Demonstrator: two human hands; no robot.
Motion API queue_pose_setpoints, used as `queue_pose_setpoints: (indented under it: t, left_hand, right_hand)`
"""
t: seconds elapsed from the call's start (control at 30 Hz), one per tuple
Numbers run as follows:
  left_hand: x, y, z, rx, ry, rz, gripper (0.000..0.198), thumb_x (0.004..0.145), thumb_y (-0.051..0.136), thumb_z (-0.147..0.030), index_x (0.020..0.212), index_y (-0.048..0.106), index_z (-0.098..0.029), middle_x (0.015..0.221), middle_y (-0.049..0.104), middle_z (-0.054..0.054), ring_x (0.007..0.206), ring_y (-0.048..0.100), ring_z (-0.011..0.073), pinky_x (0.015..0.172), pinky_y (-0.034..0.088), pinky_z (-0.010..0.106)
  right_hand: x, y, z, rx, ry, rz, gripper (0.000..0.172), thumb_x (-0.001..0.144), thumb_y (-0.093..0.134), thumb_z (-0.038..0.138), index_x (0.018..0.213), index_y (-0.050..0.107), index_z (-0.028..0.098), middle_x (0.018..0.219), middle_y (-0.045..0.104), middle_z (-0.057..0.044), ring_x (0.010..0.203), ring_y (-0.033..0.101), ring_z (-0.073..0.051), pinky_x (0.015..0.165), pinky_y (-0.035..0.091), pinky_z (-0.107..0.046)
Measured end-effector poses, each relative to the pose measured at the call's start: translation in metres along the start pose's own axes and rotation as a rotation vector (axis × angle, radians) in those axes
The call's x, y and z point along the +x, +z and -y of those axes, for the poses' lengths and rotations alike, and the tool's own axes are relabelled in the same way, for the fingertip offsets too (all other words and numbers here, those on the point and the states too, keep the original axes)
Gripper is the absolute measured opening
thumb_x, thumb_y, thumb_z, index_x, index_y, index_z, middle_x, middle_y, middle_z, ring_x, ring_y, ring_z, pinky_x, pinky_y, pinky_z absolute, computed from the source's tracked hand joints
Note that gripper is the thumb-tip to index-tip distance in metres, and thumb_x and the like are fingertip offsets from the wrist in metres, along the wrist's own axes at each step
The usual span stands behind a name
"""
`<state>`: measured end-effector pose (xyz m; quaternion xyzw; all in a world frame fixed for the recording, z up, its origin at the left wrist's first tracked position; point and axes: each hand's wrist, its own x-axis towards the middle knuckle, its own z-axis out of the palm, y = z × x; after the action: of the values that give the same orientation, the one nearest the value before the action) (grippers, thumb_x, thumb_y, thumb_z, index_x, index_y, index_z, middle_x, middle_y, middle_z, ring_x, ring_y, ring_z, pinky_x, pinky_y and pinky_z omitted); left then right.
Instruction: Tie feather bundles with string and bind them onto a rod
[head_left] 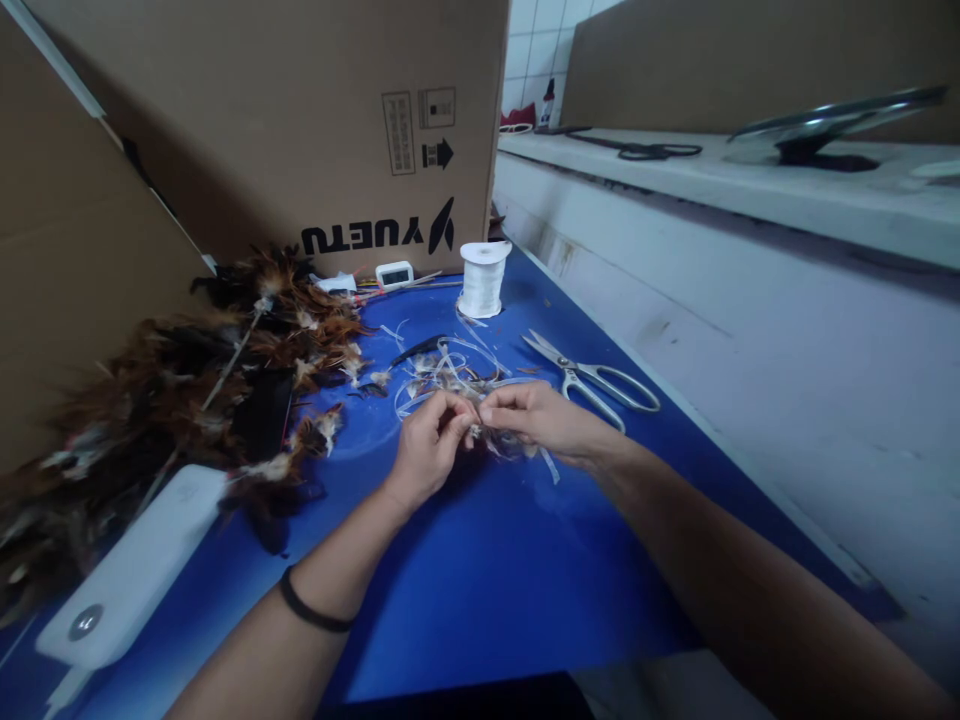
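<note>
- The small pale tuft [475,431] sat at the middle of the frame, low between your fingertips and just above the table; it was partly hidden, so its exact make could not be told.
- Your left hand [431,440] had thumb and forefinger pinched on that tuft, seemingly to steady it.
- Your right hand [544,420] met it from the right, thumb and forefinger pressed together; whether a strand lay between them, I could not tell. The fingertips were nearly touching, which probably suited fine work on something so small.
- Clear ribbon strands [454,360] curled loosely on the table beyond your knuckles, among loose feathers, probably left there for easy picking.
- Right of centre, the silver scissors [574,368] lay flat, blades toward the upper left and handles toward the lower right, a handy angle for your right arm, I judged.
- The white spool [484,285] stood on end above centre, likely so it would not roll.
- The feather pile [277,340] filled the left of the frame, perhaps massed there to leave you working room on the blue table [480,590].
- A white device [142,570] rested at lower left, against the feathers.
- At upper left and centre, the cardboard box [360,100] stood behind everything, its printing upside down, and seemed to serve as a backstop.
</note>
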<state>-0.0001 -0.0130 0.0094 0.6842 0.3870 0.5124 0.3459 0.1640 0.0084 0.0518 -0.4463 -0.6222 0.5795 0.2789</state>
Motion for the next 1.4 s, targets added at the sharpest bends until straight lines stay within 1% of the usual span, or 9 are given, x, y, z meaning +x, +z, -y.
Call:
queue_pose_setpoints:
  t: [0.1, 0.2, 0.3, 0.47, 0.63, 0.97, 1.13, 1.27, 1.4]
  left_hand:
    - [0.001, 0.000, 0.002, -0.072, -0.074, 0.042, 0.013, 0.083, 0.049, -0.029, 0.076, 0.047, -0.018, 0.068, 0.056, 0.000, 0.052, 0.050, 0.0080, 0.055, 0.042, 0.023]
    - [0.003, 0.000, 0.003, -0.145, -0.146, 0.071, 0.013, 0.081, 0.052, -0.028, 0.076, 0.048, -0.016, 0.061, 0.052, -0.003, 0.049, 0.048, 0.0066, 0.052, 0.040, 0.022]
    - [0.004, 0.000, 0.004, -0.239, -0.217, 0.092, 0.015, 0.077, 0.057, -0.027, 0.076, 0.047, -0.016, 0.058, 0.051, -0.004, 0.046, 0.048, 0.0054, 0.048, 0.040, 0.020]
    - [0.005, 0.001, 0.002, -0.363, -0.285, 0.092, 0.025, 0.071, 0.064, -0.026, 0.076, 0.041, -0.017, 0.060, 0.054, -0.005, 0.043, 0.051, 0.0057, 0.044, 0.043, 0.020]
    - [0.004, 0.000, -0.001, -0.362, -0.317, 0.122, 0.024, 0.069, 0.066, -0.026, 0.072, 0.044, -0.016, 0.055, 0.055, -0.004, 0.042, 0.052, 0.0066, 0.045, 0.044, 0.020]
    - [-0.001, 0.003, 0.000, -0.232, -0.343, 0.205, 0.019, 0.071, 0.064, -0.029, 0.072, 0.052, -0.014, 0.054, 0.057, -0.002, 0.044, 0.053, 0.0082, 0.047, 0.044, 0.021]
    - [-0.002, 0.004, -0.002, -0.166, -0.337, 0.264, 0.020, 0.074, 0.061, -0.032, 0.070, 0.053, -0.014, 0.052, 0.056, -0.001, 0.045, 0.052, 0.0081, 0.048, 0.042, 0.021]
    - [0.000, 0.002, -0.004, -0.268, -0.373, 0.290, 0.024, 0.073, 0.062, -0.034, 0.072, 0.053, -0.013, 0.053, 0.055, -0.002, 0.046, 0.052, 0.0075, 0.049, 0.042, 0.020]
    - [0.002, -0.001, -0.005, -0.422, -0.414, 0.262, 0.025, 0.071, 0.064, -0.034, 0.077, 0.054, -0.012, 0.060, 0.056, 0.000, 0.046, 0.052, 0.0067, 0.051, 0.043, 0.022]
  right_hand:
    - [-0.003, -0.008, 0.003, -0.232, -0.156, 0.000, 0.011, 0.072, 0.058, 0.023, 0.065, 0.060, 0.015, 0.064, 0.056, 0.000, 0.058, 0.047, -0.008, 0.055, 0.037, -0.022]
    - [-0.006, -0.015, 0.003, -0.378, -0.212, 0.010, 0.012, 0.075, 0.054, 0.024, 0.070, 0.061, 0.016, 0.066, 0.057, -0.001, 0.060, 0.048, -0.010, 0.057, 0.038, -0.023]
    - [-0.008, -0.020, 0.004, -0.442, -0.251, -0.009, 0.013, 0.076, 0.052, 0.026, 0.072, 0.061, 0.017, 0.066, 0.056, -0.001, 0.060, 0.048, -0.011, 0.056, 0.037, -0.024]
    - [-0.011, -0.020, 0.007, -0.444, -0.260, -0.010, 0.014, 0.077, 0.051, 0.027, 0.072, 0.060, 0.017, 0.064, 0.054, 0.000, 0.057, 0.046, -0.010, 0.053, 0.036, -0.023]
    - [-0.013, -0.019, 0.011, -0.446, -0.255, 0.002, 0.015, 0.078, 0.051, 0.027, 0.072, 0.059, 0.017, 0.063, 0.053, 0.001, 0.056, 0.045, -0.009, 0.052, 0.036, -0.022]
    - [-0.014, -0.013, 0.008, -0.478, -0.292, 0.019, 0.014, 0.079, 0.051, 0.027, 0.073, 0.060, 0.018, 0.070, 0.058, 0.000, 0.063, 0.050, -0.010, 0.057, 0.037, -0.022]
    - [-0.010, -0.007, 0.003, -0.495, -0.344, -0.020, 0.013, 0.078, 0.050, 0.022, 0.070, 0.060, 0.017, 0.068, 0.057, 0.001, 0.064, 0.051, -0.010, 0.059, 0.037, -0.022]
    - [-0.006, -0.005, 0.000, -0.494, -0.359, -0.089, 0.013, 0.078, 0.048, 0.019, 0.071, 0.060, 0.017, 0.071, 0.057, 0.001, 0.062, 0.049, -0.009, 0.057, 0.035, -0.022]
    - [-0.007, -0.010, 0.001, -0.431, -0.379, -0.130, 0.011, 0.076, 0.049, 0.018, 0.078, 0.060, 0.017, 0.071, 0.056, 0.001, 0.058, 0.046, -0.008, 0.054, 0.035, -0.022]
